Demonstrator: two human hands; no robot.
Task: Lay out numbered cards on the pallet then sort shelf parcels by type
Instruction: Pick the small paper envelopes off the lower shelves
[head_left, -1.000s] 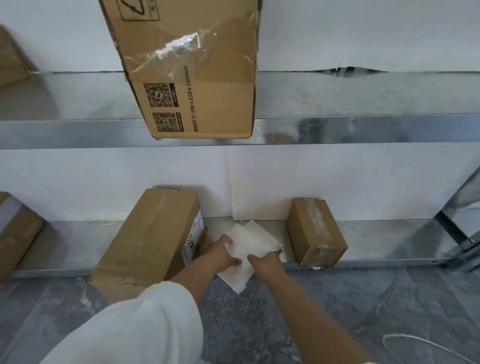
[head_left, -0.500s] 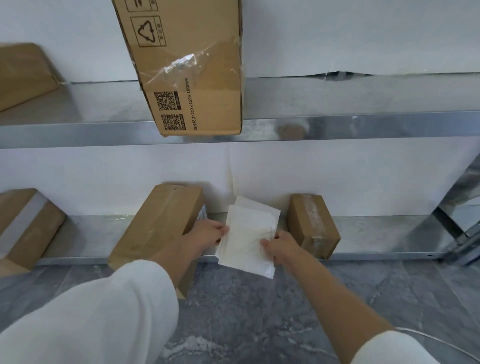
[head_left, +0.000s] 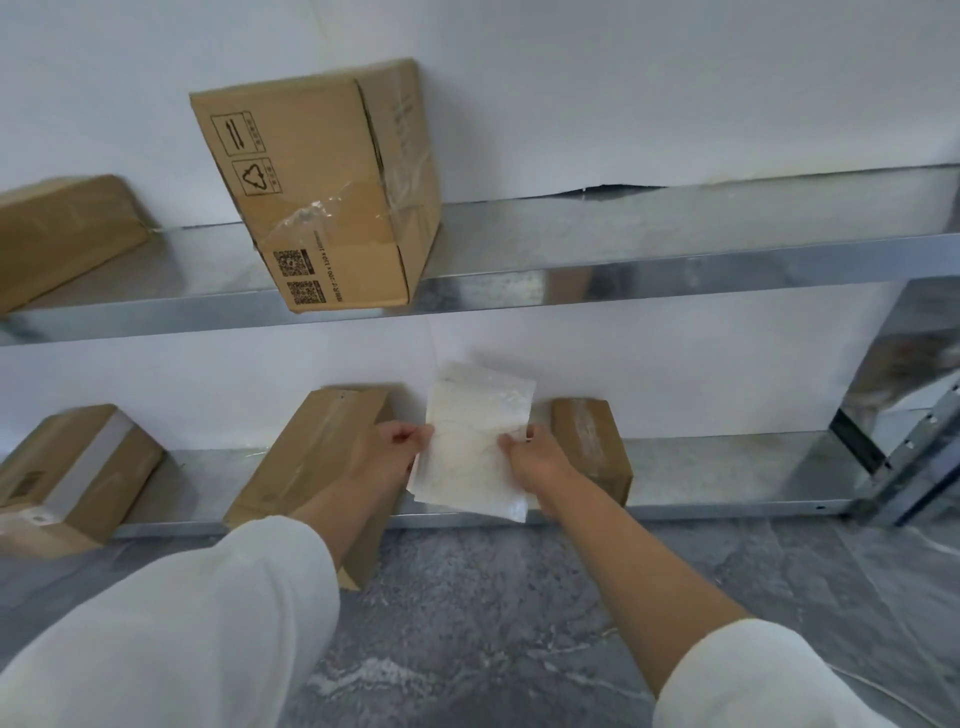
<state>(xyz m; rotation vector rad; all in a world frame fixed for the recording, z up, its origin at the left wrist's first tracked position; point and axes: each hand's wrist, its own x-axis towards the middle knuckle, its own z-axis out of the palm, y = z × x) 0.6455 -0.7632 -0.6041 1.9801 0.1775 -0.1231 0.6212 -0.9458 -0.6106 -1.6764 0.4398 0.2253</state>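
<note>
The cards (head_left: 475, 447) have come up off the lower shelf (head_left: 727, 473), where they lay a second ago, and both hands have risen with them. The view has tipped up too, so more of the wall shows.

The white wall (head_left: 623, 104) backs everything, with grey marbled floor (head_left: 493, 597) below. Two metal shelves run across it, the upper shelf (head_left: 623, 249) above the lower. On the upper one a big box (head_left: 311, 176) with QR labels and loose tape pokes past the front lip. A second box (head_left: 57, 228) sits at the far left, cut by the frame.

On the lower shelf a grey-taped box (head_left: 67, 467) lies at the left. A long box (head_left: 306, 452) in the middle juts out over the floor, and a small box (head_left: 589, 441) sits to its right.

The cards, a thin white stack, are held upright in front of the wall, between the long and small boxes. Any numbers on them are too faint to read. The left hand (head_left: 387, 457) pinches their left edge, and the right hand (head_left: 537, 460) grips the right edge with curled fingers.
</note>
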